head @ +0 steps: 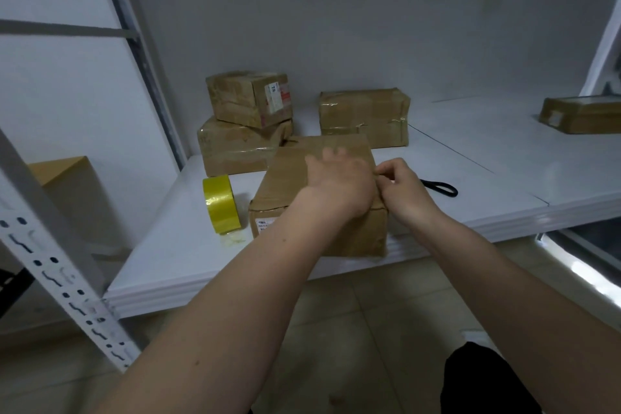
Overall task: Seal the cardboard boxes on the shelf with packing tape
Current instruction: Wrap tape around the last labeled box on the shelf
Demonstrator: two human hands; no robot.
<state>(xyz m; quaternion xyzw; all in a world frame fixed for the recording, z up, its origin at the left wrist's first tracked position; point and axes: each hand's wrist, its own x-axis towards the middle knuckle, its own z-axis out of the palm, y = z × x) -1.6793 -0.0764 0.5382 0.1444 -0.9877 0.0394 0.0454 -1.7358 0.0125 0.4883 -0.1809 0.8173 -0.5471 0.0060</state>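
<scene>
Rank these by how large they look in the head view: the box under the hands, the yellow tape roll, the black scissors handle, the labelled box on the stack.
1. Box under the hands, though nearest the camera.
2. Labelled box.
3. Yellow tape roll.
4. Black scissors handle, partly hidden.

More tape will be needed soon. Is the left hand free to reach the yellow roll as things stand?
Probably yes. The roll stands on the shelf left of the box with nothing between; the left hand only lies flat on the box.
</scene>
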